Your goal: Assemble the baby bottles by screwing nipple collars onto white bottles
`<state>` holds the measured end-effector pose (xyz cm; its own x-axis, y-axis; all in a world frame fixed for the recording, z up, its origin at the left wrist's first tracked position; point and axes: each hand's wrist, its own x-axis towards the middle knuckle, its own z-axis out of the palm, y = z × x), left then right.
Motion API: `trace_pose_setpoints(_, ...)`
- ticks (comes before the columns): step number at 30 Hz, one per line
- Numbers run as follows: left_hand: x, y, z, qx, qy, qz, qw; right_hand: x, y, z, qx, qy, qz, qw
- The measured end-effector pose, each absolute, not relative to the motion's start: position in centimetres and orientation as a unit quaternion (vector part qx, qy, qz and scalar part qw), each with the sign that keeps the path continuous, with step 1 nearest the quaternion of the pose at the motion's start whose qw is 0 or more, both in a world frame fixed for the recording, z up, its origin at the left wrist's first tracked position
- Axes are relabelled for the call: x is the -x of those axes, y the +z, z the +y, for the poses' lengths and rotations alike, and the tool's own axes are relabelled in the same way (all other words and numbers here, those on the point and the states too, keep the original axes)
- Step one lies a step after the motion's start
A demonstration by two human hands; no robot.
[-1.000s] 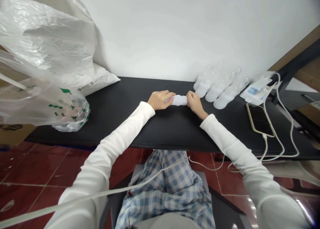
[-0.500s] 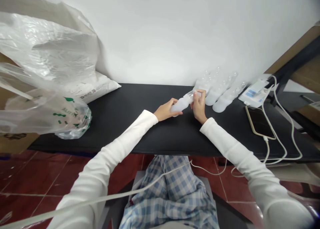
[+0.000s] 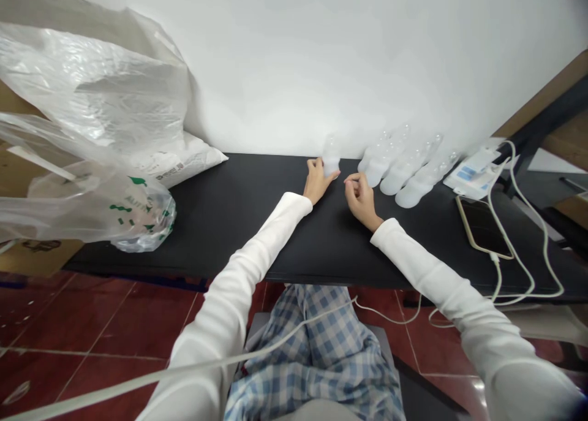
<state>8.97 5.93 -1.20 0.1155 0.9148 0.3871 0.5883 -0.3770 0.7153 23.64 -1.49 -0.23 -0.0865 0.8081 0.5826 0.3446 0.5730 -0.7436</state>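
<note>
Near the wall, a frosted white plastic bottle (image 3: pixel 331 162) with a clear upper part stands upright on the black table. My left hand (image 3: pixel 316 179) grips its lower part, fingers and thumb around the sides. A short way to the right, my right hand (image 3: pixel 361 199) hovers with its fingers curled in; nothing shows in it. Just beyond that hand, several similar frosted bottles (image 3: pixel 407 203) stand in a close group, their tops leaning outward in this wide view.
A large white plastic sack (image 3: pixel 133 96) and a clear bag with green print (image 3: pixel 138 209) fill the left side. On the right lie a phone (image 3: pixel 482 225) on a white cable, and a white-and-blue packet (image 3: pixel 471 174). A cable (image 3: pixel 275 348) crosses above my lap.
My left hand has moved the bottle from a tilted hold between both hands to upright by the wall. My right hand has let go of its clear end and curled up.
</note>
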Motion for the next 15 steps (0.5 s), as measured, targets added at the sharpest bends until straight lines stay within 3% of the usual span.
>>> trace_pose_setpoints(5,-12.5,0.0,7.8,-0.707,0.398,0.55,0.199,-23.8,-0.3,-1.4,0.406,0.17,-0.741,0.508)
trace_pose_setpoints(11,-13.1,0.1,9.8,-0.671,0.406,0.54,0.306,-23.8,-0.2,-1.4,0.417,0.158,-0.754,0.482)
trace_pose_setpoints(15,-12.8,0.1,9.9,-0.693,0.389,0.526,0.301,-23.9,0.2,-1.5,0.42,0.138,-0.758,0.48)
